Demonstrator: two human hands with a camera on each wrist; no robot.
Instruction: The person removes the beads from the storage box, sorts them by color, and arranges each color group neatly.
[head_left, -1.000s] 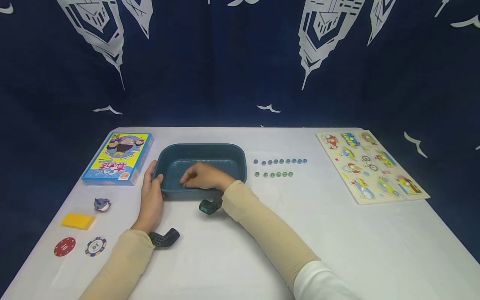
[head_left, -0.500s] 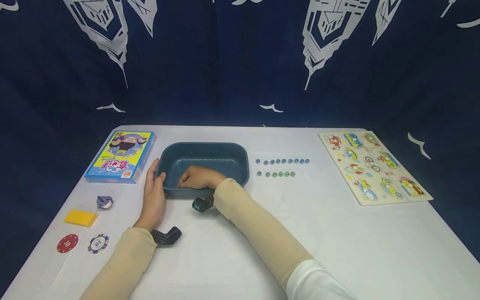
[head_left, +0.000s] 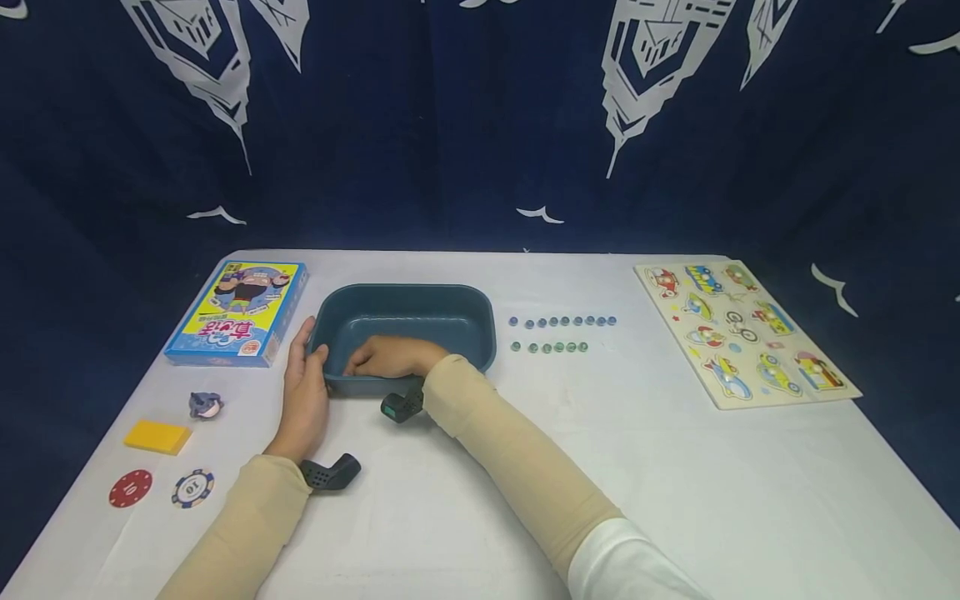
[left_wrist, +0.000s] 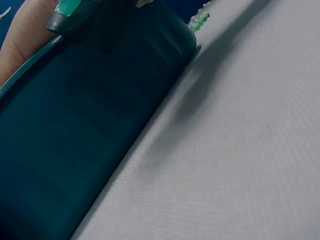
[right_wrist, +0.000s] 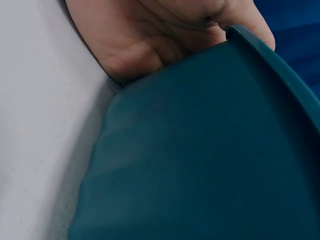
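Note:
A dark teal rectangular tub [head_left: 465, 321] stands on the white table. My left hand [head_left: 303, 408] holds its left end; in the right wrist view the thumb of that left hand [right_wrist: 165, 35] lies at the rim and the palm is against the end wall. My right hand [head_left: 393, 357] reaches over the near wall into the tub, fingers bent down toward the floor near its left side. Whatever lies under those fingertips is hidden. From the left wrist, only part of the right hand [left_wrist: 27, 37] shows above the tub's outer wall [left_wrist: 90, 125].
Right of the tub lie a row of blue marbles [head_left: 565, 322] and a row of green marbles [head_left: 547, 347]. A picture puzzle board [head_left: 742, 333] lies far right. At left are a boxed game [head_left: 236, 312], a small shark figure [head_left: 206, 405], a yellow block [head_left: 157, 436], and red [head_left: 131, 488] and white-blue [head_left: 192, 488] chips.
My right hand has slid left and slightly lower inside the tub, its fingers now pointing further down. The left hand keeps its hold on the tub's end. The marble rows look the same.

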